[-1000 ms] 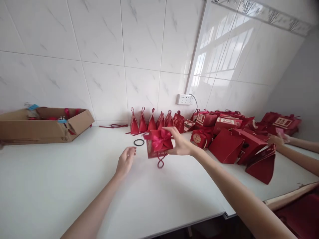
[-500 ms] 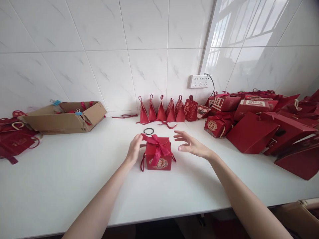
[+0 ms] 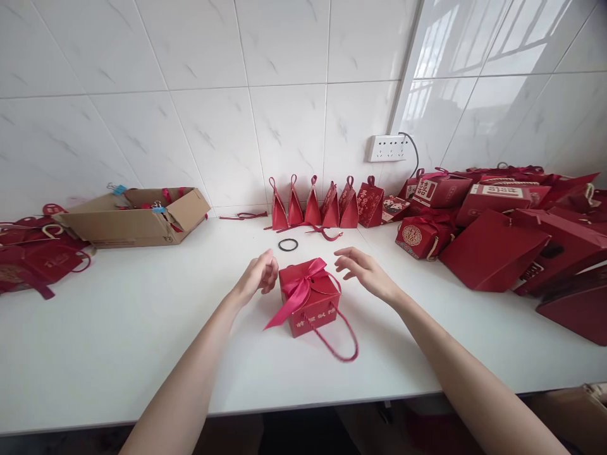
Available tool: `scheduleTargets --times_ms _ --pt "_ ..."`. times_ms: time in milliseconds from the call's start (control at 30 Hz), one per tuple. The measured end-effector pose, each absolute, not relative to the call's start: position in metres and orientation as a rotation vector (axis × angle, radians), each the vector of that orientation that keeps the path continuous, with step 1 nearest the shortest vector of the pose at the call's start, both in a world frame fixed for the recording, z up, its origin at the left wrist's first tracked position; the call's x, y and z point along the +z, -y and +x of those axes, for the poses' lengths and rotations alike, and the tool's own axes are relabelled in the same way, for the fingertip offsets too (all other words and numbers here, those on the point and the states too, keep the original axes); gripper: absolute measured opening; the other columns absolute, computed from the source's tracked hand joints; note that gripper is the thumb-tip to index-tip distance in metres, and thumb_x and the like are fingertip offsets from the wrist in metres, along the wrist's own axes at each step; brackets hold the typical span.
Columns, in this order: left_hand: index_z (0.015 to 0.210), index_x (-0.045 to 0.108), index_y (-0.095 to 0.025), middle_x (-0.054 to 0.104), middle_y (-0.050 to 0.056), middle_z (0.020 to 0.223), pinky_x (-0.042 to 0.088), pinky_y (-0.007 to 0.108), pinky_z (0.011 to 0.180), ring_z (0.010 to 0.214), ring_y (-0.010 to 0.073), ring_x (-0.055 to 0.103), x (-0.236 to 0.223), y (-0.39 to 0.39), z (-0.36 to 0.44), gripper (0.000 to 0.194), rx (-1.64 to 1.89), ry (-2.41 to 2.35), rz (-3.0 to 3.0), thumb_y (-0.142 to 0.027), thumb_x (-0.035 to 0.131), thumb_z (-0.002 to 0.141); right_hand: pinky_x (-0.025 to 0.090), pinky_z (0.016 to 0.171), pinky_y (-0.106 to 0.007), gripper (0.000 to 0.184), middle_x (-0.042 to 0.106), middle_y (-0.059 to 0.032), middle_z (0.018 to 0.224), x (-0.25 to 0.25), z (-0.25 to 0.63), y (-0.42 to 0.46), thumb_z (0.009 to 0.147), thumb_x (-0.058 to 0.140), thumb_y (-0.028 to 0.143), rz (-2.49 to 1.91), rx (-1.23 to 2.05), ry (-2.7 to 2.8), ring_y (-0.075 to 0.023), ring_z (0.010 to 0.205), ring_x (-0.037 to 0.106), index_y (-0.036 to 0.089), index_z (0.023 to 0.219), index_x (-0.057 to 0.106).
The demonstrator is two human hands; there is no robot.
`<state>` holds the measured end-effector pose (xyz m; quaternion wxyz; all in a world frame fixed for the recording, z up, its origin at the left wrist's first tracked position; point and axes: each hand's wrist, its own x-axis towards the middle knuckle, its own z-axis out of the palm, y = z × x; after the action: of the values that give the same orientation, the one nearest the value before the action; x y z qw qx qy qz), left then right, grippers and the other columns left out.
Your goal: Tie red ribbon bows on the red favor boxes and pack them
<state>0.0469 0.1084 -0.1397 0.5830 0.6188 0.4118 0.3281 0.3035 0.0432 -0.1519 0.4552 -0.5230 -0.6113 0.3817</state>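
A red gift box (image 3: pixel 317 318) with gold lettering stands on the white table between my two hands. A bright pink-red ribbon bow (image 3: pixel 300 294) is tied across its top, one tail hanging to the left. From its front side a twisted cord handle (image 3: pixel 348 344) loops down onto the table. Just left of the box is my left hand (image 3: pixel 260 275), fingers partly curled and apart from it, holding nothing. On the other side my right hand (image 3: pixel 363 270) hovers with fingers spread, also holding nothing.
A black ring (image 3: pixel 288 244) lies behind the box. Several red triangular boxes (image 3: pixel 312 208) line the wall. Red gift boxes (image 3: pixel 496 249) are heaped at the right, and more red bags (image 3: pixel 40 256) lie left of an open cardboard box (image 3: pixel 128 229). A power strip (image 3: pixel 389 148) is on the wall.
The gift box has turned, so a different side with a cord handle now faces me. Both hands have come away from it slightly. The view has shifted a little.
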Motion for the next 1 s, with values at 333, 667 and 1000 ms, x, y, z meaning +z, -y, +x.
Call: scheduleTargets --times_ms 333,667,1000 --pt "0.038 0.049 -0.018 0.056 0.005 0.040 0.028 0.023 0.033 0.030 0.0121 0.044 -0.097 -0.069 0.037 0.046 0.211 -0.935 1.832 -0.050 0.064 0.067 0.025 0.048 -0.023 0.049 0.042 0.0048 0.058 -0.142 0.260 -0.052 0.073 0.059 0.064 -1.335 1.084 1.554 -0.0086 0.052 0.035 0.018 0.063 0.044" --pt "0.052 0.057 -0.014 0.064 0.006 0.055 0.022 0.021 0.037 0.044 0.0137 0.059 -0.097 -0.062 0.044 0.046 0.218 -1.009 1.882 -0.052 0.056 0.078 0.034 0.060 -0.026 0.043 0.038 0.0040 0.062 -0.139 0.275 -0.032 0.076 0.059 0.051 -1.109 1.365 1.435 -0.0097 0.059 0.035 0.018 0.058 0.040" --pt "0.059 0.056 -0.015 0.061 0.001 0.054 0.030 0.019 0.041 0.048 0.0116 0.059 -0.095 -0.066 0.041 0.033 0.087 -0.873 1.846 -0.042 0.062 0.076 0.029 0.057 -0.025 0.044 0.046 0.0035 0.064 -0.143 0.270 -0.034 0.075 0.065 0.056 -1.198 1.421 1.421 -0.0095 0.058 0.039 0.018 0.066 0.045"
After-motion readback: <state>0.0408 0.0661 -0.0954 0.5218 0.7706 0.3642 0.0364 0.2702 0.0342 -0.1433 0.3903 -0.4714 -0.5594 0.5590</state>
